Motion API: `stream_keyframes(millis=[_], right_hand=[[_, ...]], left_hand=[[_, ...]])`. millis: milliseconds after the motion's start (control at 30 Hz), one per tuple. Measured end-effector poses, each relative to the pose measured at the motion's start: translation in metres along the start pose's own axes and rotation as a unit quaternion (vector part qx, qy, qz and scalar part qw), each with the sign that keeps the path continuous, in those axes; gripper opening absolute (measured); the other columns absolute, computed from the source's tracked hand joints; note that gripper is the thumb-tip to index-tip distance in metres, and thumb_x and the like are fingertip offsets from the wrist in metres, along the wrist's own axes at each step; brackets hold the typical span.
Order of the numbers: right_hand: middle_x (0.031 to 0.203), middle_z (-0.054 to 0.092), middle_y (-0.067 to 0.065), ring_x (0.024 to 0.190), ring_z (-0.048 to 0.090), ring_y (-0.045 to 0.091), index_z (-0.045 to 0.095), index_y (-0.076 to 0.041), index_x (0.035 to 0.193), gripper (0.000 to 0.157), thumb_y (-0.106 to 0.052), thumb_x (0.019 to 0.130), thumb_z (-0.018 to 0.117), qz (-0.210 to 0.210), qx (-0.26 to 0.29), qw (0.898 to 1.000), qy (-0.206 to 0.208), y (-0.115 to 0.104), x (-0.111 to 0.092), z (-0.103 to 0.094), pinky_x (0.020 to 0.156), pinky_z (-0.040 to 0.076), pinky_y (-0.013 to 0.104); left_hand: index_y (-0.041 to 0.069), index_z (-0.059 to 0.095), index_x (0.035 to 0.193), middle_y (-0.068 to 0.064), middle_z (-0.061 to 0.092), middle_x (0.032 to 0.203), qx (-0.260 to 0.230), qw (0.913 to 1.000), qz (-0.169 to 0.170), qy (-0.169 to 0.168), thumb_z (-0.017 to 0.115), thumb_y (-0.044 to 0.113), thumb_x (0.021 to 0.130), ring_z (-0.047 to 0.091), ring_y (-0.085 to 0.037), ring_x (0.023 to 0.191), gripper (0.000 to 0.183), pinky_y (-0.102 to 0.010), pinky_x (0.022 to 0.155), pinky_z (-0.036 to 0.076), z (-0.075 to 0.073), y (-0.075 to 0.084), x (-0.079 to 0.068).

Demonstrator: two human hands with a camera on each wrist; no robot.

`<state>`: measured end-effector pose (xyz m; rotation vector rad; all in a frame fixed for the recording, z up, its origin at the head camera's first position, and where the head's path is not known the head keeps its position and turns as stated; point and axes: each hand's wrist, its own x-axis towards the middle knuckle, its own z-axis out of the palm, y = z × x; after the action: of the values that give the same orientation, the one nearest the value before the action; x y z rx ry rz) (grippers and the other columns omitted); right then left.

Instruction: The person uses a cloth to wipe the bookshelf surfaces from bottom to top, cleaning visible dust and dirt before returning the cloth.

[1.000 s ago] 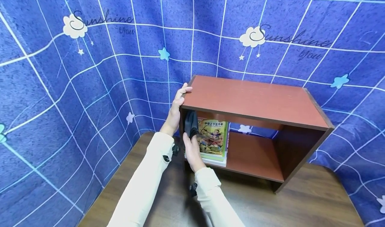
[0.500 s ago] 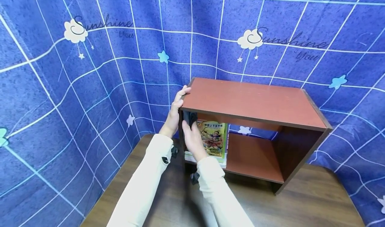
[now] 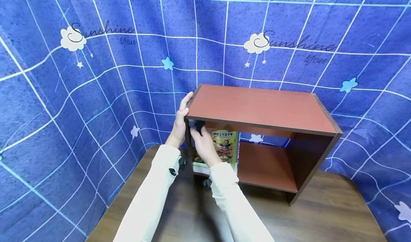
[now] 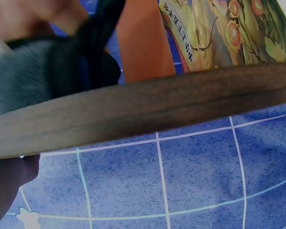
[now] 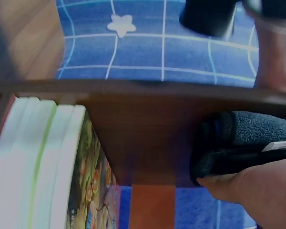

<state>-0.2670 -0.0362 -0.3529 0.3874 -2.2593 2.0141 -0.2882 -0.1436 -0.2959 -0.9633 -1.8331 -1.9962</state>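
Observation:
A dark grey fuzzy cloth (image 3: 196, 124) with black edging lies against the inner face of the bookshelf's left side panel, just under the top board. My right hand (image 3: 205, 145) reaches inside and holds the folded cloth; in the right wrist view a pale tag (image 5: 279, 145) shows on it next to the thumb. Outside, my left hand (image 3: 177, 128) rests along the same panel, fingers extended up to the top corner of the small red-brown bookshelf (image 3: 257, 108). The panel's dark edge (image 4: 148, 105) separates the cloth from my left hand in the left wrist view.
Several upright books (image 5: 43, 162) stand at the shelf's left end, right beside my right hand, with an illustrated yellow-green cover (image 3: 226, 144) facing out. The wooden table (image 3: 266, 220) carries the shelf. A blue gridded curtain (image 3: 144, 56) hangs behind and at the left.
My right hand has moved up and deeper into the shelf with the cloth, toward the upper left corner. My left hand keeps its place on the side panel. The head view has shifted slightly.

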Motion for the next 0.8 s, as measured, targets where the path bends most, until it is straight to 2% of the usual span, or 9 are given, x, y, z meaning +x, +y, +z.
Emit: stream_keyframes(millis=[167,267,333,467,600,633,700,767,800], right_hand=[[0.126,0.056,0.009,0.112,0.053,0.02,0.053,-0.009,0.13,0.045,-0.037,0.095,0.049,-0.043,-0.018,0.998,-0.04,-0.005,-0.021,-0.003,0.094,0.041,0.039],[0.126,0.057,0.007,0.111,0.054,0.018,0.053,-0.011,0.131,0.043,-0.034,0.095,0.051,-0.073,-0.038,0.993,-0.081,-0.009,-0.033,-0.019,0.092,0.043,0.039],[0.123,0.059,0.006,0.106,0.058,0.017,0.055,-0.013,0.13,0.041,-0.033,0.095,0.053,-0.092,-0.077,0.988,-0.095,-0.016,-0.041,-0.035,0.089,0.045,0.038],[0.112,0.065,0.002,0.093,0.063,0.013,0.056,-0.021,0.127,0.036,-0.033,0.094,0.055,-0.117,-0.176,0.972,-0.098,-0.044,-0.057,-0.069,0.08,0.05,0.036],[0.106,0.066,0.004,0.085,0.065,0.015,0.055,-0.024,0.128,0.034,-0.031,0.094,0.055,-0.143,-0.211,0.964,-0.076,-0.09,-0.072,-0.102,0.072,0.053,0.036],[0.108,0.066,0.006,0.087,0.065,0.016,0.054,-0.023,0.129,0.036,-0.031,0.094,0.055,-0.163,-0.221,0.959,-0.064,-0.102,-0.073,-0.11,0.073,0.053,0.036],[0.108,0.066,0.008,0.088,0.065,0.019,0.054,-0.021,0.13,0.036,-0.03,0.094,0.056,-0.199,-0.253,0.946,-0.03,-0.131,-0.072,-0.124,0.073,0.053,0.037],[0.106,0.066,0.009,0.09,0.064,0.021,0.054,-0.019,0.127,0.034,-0.03,0.095,0.054,-0.244,-0.31,0.919,0.003,-0.16,-0.062,-0.131,0.076,0.051,0.04],[0.105,0.066,0.009,0.092,0.063,0.022,0.055,-0.017,0.126,0.033,-0.029,0.095,0.054,-0.268,-0.346,0.899,0.014,-0.174,-0.053,-0.133,0.079,0.05,0.042]], left_hand=[[0.005,0.013,0.151,-0.02,0.016,0.153,-0.011,0.9999,-0.007,0.004,0.02,0.021,0.092,0.029,-0.024,0.134,0.062,-0.038,0.104,0.027,-0.005,-0.002,-0.001],[0.004,0.012,0.151,-0.019,0.018,0.152,-0.025,0.9997,-0.002,-0.003,0.02,0.021,0.092,0.031,-0.025,0.132,0.062,-0.038,0.103,0.028,-0.008,-0.01,-0.001],[0.004,0.014,0.15,-0.018,0.02,0.152,-0.029,0.9996,0.003,0.001,0.021,0.022,0.092,0.03,-0.026,0.132,0.062,-0.038,0.104,0.028,-0.009,-0.017,0.0],[0.008,0.018,0.15,-0.014,0.022,0.152,-0.013,0.9991,0.02,0.036,0.029,0.029,0.093,0.029,-0.022,0.134,0.062,-0.037,0.104,0.027,-0.009,-0.032,0.002],[0.011,0.02,0.15,-0.01,0.026,0.151,0.037,0.9941,0.05,0.088,0.038,0.052,0.094,0.028,-0.021,0.135,0.072,-0.041,0.107,0.02,-0.006,-0.045,-0.007],[0.009,0.019,0.15,-0.011,0.027,0.151,0.048,0.993,0.051,0.095,0.04,0.054,0.093,0.027,-0.024,0.136,0.075,-0.044,0.108,0.018,-0.005,-0.048,-0.013],[0.009,0.02,0.15,-0.014,0.03,0.149,0.093,0.989,0.019,0.113,0.046,0.052,0.092,0.028,-0.026,0.135,0.077,-0.046,0.108,0.018,-0.003,-0.052,-0.027],[0.008,0.022,0.15,-0.017,0.033,0.147,0.134,0.9827,-0.035,0.123,0.053,0.035,0.093,0.034,-0.028,0.13,0.07,-0.047,0.105,0.024,-0.003,-0.06,-0.04],[0.009,0.023,0.15,-0.018,0.035,0.146,0.151,0.9787,-0.059,0.126,0.055,0.023,0.092,0.036,-0.029,0.126,0.068,-0.045,0.102,0.026,-0.003,-0.063,-0.045]])
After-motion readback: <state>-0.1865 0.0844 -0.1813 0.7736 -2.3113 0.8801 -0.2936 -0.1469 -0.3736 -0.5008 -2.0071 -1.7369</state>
